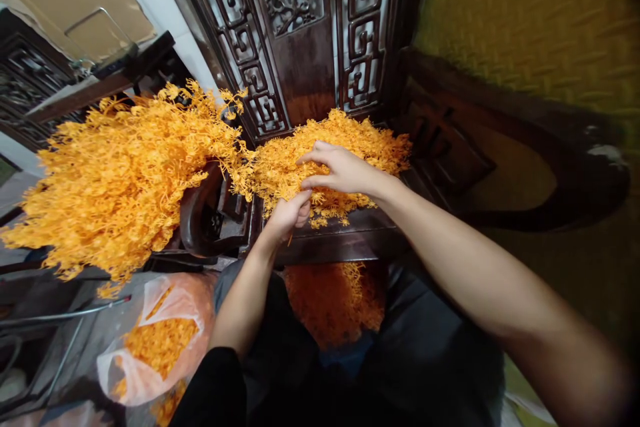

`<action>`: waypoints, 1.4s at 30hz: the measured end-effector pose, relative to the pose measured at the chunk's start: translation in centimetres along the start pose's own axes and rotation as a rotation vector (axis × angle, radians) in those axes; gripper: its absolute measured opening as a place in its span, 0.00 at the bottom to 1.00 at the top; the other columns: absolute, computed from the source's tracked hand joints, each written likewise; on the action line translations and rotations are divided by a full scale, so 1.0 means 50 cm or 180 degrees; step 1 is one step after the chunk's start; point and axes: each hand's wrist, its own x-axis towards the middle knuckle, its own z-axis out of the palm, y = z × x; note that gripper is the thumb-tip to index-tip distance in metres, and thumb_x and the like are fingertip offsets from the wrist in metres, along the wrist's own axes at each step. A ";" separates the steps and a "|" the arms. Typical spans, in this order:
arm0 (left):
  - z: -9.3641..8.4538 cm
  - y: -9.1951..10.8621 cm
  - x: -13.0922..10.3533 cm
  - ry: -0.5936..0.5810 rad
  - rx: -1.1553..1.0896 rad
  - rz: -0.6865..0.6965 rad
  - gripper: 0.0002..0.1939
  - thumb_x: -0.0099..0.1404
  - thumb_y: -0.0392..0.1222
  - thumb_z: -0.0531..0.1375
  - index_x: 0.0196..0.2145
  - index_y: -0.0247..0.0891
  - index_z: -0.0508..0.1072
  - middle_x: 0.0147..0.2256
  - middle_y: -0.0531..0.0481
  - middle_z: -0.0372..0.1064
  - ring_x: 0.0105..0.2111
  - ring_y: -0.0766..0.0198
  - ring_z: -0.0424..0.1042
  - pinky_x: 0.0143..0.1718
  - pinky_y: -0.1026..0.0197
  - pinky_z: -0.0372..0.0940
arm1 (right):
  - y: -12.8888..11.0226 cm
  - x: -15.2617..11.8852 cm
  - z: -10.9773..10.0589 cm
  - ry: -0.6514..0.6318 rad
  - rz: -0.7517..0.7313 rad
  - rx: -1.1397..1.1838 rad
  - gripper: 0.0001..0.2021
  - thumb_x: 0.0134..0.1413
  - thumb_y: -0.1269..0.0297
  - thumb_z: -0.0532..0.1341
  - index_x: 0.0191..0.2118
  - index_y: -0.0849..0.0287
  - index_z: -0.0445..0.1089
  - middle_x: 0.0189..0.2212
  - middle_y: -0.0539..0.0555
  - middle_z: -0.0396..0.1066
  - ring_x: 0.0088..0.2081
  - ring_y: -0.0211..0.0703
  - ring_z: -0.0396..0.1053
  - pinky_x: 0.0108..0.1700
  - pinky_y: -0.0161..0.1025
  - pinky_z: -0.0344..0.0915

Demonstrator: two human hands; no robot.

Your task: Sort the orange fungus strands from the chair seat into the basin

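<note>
Orange plastic sprigs lie in a heap on the dark carved wooden seat at the frame's centre, directly under both hands. The right hand rests on top of the heap, its grip narrow with fingertips pinching into sprigs. The left hand sits just below and left of it, at the heap's near edge, curled shut on a sprig whose shape I cannot make out. A bigger orange bundle spreads across the left of the frame; a plastic bag of sprigs lies lower left.
</note>
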 end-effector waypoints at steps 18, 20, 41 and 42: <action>0.024 0.040 0.009 -0.0377 -0.0444 -0.0383 0.28 0.71 0.53 0.61 0.21 0.41 0.52 0.15 0.64 0.40 0.13 0.77 0.38 0.14 0.71 0.36 | 0.003 0.044 0.070 0.1281 0.0655 0.0156 0.18 0.67 0.60 0.58 0.26 0.56 0.54 0.28 0.53 0.60 0.34 0.43 0.59 0.44 0.43 0.60; 0.009 0.036 0.001 -0.0500 -0.0427 -0.0548 0.27 0.72 0.52 0.60 0.21 0.41 0.52 0.15 0.64 0.40 0.13 0.77 0.38 0.14 0.72 0.36 | 0.030 0.047 0.052 0.1375 0.0861 0.0120 0.18 0.67 0.61 0.59 0.26 0.55 0.54 0.28 0.53 0.61 0.35 0.44 0.60 0.47 0.44 0.62; 0.003 -0.024 -0.019 -0.0162 0.0040 0.0250 0.31 0.64 0.61 0.67 0.21 0.40 0.55 0.17 0.62 0.45 0.16 0.77 0.41 0.18 0.67 0.35 | 0.074 0.001 -0.024 0.1277 0.2525 0.3588 0.22 0.66 0.41 0.60 0.33 0.57 0.62 0.21 0.42 0.45 0.18 0.29 0.42 0.16 0.28 0.41; 0.005 -0.024 -0.021 -0.0080 -0.0023 0.0238 0.30 0.64 0.58 0.68 0.20 0.39 0.57 0.17 0.62 0.47 0.17 0.77 0.42 0.18 0.67 0.36 | 0.071 0.004 -0.021 0.1248 0.2488 0.3570 0.21 0.66 0.42 0.61 0.34 0.56 0.62 0.21 0.43 0.47 0.19 0.30 0.44 0.17 0.28 0.44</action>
